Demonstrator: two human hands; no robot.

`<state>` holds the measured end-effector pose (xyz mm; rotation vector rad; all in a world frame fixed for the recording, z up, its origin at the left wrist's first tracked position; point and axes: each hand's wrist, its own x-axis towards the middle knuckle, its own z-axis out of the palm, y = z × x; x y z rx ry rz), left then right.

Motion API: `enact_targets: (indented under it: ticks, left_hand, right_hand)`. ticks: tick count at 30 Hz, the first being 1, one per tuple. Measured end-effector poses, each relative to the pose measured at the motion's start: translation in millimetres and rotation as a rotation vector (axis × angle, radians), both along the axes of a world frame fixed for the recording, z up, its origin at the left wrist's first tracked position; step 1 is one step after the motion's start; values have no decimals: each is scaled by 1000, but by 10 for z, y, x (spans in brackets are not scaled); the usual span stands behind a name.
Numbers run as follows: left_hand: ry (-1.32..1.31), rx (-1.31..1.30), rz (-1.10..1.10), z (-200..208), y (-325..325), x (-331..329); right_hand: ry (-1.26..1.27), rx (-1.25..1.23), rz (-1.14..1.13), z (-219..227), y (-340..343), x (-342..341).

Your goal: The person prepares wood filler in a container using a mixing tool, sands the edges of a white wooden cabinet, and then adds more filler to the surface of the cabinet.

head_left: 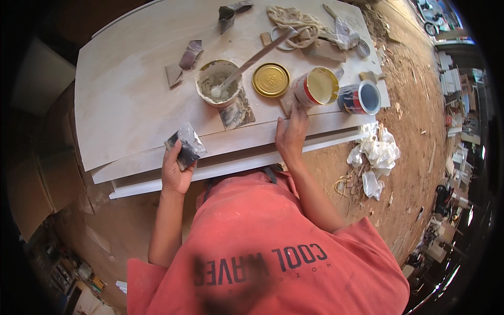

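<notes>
Paste (193, 137) on the pad, plenty more in the tub

We see the left hand (177, 170) gripping a dark flat pad (184, 152) just off the near edge of the tabletop (123, 100), pale paste smeared over one side. The right hand (294, 134) reaches over that edge, fingers bent, close below a tilted red-and-white can (302, 91); we cannot tell whether it grasps anything.

We judge the readying done: the tub (216, 104) stands uncovered with a stick (262, 52) leaning in it, and some paste is out on the pad. Much is left in the tub. Cloudy, uneven patches mark the tabletop, though we cannot say whether they are paste.

The tabletop is whitish, with a long gap beneath its front edge. On it we find a gold lid (271, 80), a blue can (348, 100), a folded abrasive sheet (191, 54) and a bundled pale cloth (294, 21). Beyond lies a brown earthen floor (409, 121) with crumpled white wrapping (380, 152); cardboard (65, 178) stands at the left, and clutter crowds the far right.
</notes>
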<state>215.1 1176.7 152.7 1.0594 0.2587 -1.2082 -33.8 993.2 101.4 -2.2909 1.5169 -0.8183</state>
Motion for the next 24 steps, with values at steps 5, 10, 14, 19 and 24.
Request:
enact_targets:
  ticks: [5, 10, 14, 19, 24]
  left_hand:
    - [31, -23, -78, -13, 20, -215]
    - [37, -51, -99, 18, 3, -188]
    - [36, -70, -61, -12, 25, -99]
    - [-10, -71, -65, 56, -10, -95]
    - [-8, -72, -7, 119, -76, -253]
  right_hand:
    - [7, 149, -63, 30, -91, 47]
    - [-45, -8, -57, 185, -56, 134]
    - [-229, -44, 38, 544, -216, 181]
    - [-443, 112, -53, 913, -513, 58]
    - [-493, 311, 33, 853, -353, 18]
